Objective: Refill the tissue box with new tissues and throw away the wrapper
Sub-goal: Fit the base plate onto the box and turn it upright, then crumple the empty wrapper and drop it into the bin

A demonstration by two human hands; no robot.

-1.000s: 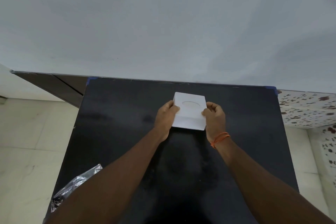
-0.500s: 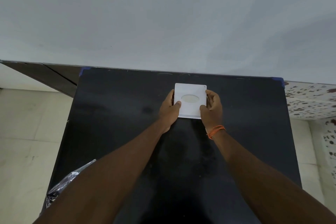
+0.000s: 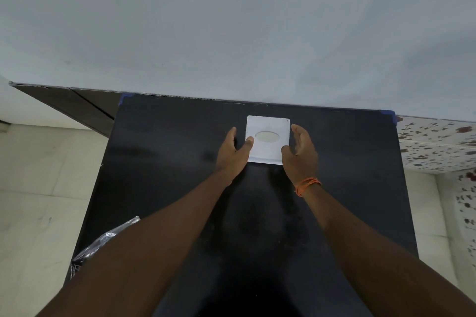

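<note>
A white square tissue box [image 3: 268,126] with an oval opening in its top stands on the black table [image 3: 180,152], near the far edge. My left hand [image 3: 233,153] is just left of the box, fingers spread, thumb tip at the box's left side. My right hand [image 3: 300,153], with an orange thread at the wrist, is at the box's right side, fingers apart and off the box. A crumpled clear plastic wrapper [image 3: 103,242] lies at the table's near left edge, partly hidden by my left forearm.
A pale wall rises right behind the table. Light floor tiles lie to the left, a dark skirting strip [image 3: 74,105] runs along the wall, and a speckled surface [image 3: 438,144] sits to the right.
The box was tilted in both hands, then set down flat on the table. Both hands have now opened and pulled slightly away from its sides.
</note>
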